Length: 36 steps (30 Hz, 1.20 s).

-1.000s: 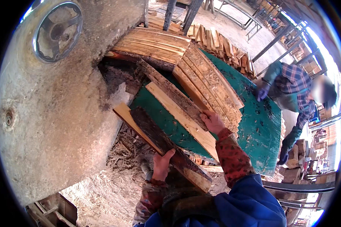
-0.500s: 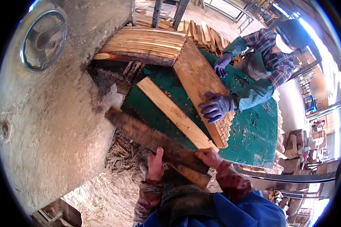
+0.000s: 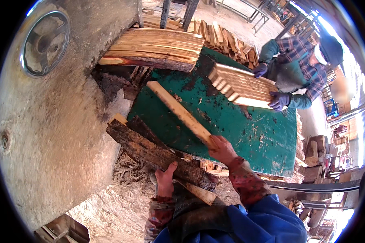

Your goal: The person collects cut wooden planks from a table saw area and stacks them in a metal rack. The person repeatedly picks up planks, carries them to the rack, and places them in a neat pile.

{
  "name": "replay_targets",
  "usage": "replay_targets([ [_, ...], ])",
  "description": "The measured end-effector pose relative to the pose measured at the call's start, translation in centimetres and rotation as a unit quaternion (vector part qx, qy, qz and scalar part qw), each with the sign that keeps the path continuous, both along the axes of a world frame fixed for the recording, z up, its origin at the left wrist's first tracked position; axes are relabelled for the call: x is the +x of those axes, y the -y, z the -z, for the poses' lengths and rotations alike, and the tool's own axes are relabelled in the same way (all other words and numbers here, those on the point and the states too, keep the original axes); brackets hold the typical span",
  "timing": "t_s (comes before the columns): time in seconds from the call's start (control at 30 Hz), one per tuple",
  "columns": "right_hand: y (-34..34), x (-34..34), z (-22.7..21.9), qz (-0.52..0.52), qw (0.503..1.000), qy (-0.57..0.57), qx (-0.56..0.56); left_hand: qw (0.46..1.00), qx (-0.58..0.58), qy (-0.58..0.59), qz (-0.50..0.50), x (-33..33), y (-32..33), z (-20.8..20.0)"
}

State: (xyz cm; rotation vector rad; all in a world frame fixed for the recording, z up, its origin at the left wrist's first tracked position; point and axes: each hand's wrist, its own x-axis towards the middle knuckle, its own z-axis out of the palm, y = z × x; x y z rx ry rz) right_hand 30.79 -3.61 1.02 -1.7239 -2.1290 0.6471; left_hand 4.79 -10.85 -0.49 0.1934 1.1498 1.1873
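Observation:
My left hand [image 3: 165, 178] is closed on the edge of a dark, bark-covered board [image 3: 144, 148], thumb on top, slanting across in front of my body. Another dark strip [image 3: 146, 128] lies behind it, and a pale wood piece [image 3: 198, 193] sticks out below its near end. My right hand [image 3: 223, 150] grips the near end of a narrow light wood strip [image 3: 180, 113], whose far part extends over the green tabletop [image 3: 267, 141]. Opposite me, a co-worker in purple gloves [image 3: 280, 100] holds a bundle of planks [image 3: 247, 84] at the table's far right side.
A stack of sawn planks [image 3: 154, 44] rests at the table's far left, beside a large dusty machine panel [image 3: 65, 121] with a handwheel [image 3: 44, 43]. Cut wood [image 3: 223, 38] is piled behind the table. Sawdust and scraps [image 3: 109, 202] cover the floor near me.
My right hand has moved from the dark board to the light strip, which now stands tilted on edge. The co-worker has picked up the plank bundle and turned it toward themselves.

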Motion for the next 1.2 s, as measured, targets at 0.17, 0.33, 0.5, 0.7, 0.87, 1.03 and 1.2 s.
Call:
replay_targets([
  [0.17, 0.0, 1.0, -0.7, 0.088, 0.97, -0.175, -0.142, 0.998, 0.025, -0.03, -0.047, -0.1, -0.2, 0.2],
  [0.33, -0.1, 2.0, 0.6, 0.093, 0.962, -0.203, -0.157, 0.999, 0.022, -0.019, -0.045, -0.1, 0.0, 1.5],
  [0.5, -1.3, 3.0, 3.5, 0.181, 0.936, -0.275, -0.127, 0.999, 0.014, -0.036, -0.035, 0.2, -1.2, 0.5],
  [0.7, -0.3, 1.4, 0.4, 0.205, 0.963, -0.164, -0.066, 0.998, 0.002, -0.065, -0.008, 0.5, -2.0, 0.8],
  [0.87, -0.3, 2.6, 0.8, 0.184, 0.967, -0.16, -0.08, 0.999, 0.023, -0.031, -0.011, 1.3, -2.9, -0.6],
  [1.03, -1.9, 1.8, -0.8, 0.108, 0.976, -0.158, -0.107, 0.998, 0.036, -0.057, -0.002, 1.1, -3.4, 0.8],
  [1.2, -3.4, 0.8, -1.2, 0.057, 0.963, -0.177, -0.194, 0.998, 0.011, -0.063, 0.003, 1.7, -4.5, -0.9],
])
